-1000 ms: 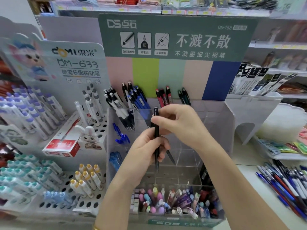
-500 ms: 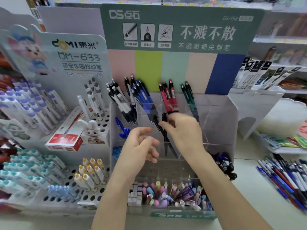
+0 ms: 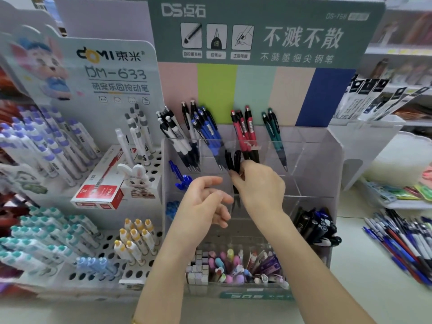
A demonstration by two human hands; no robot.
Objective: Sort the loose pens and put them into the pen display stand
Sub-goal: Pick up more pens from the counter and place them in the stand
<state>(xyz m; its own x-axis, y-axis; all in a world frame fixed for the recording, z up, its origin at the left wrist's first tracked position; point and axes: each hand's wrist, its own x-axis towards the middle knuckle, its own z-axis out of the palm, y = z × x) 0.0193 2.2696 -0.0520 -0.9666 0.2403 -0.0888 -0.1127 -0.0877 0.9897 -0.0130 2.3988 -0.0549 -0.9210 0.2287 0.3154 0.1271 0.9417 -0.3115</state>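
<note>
Risk 1: the right hand [image 3: 259, 185] pinches the black pen [image 3: 237, 157] in its upper half w/ thumb and fingertips, so the lower end could swing, catch a divider of the pen display stand [image 3: 327, 160] or land in the wrong slot. Risk 2: fingers are just beside the red pens [image 3: 245, 129] and could easily knock them. Left hand [image 3: 205, 202] is loosely curled, holding nothing. The pen is in a middle-row compartment, long axis near vertical, top up, tip prob. down.
</note>
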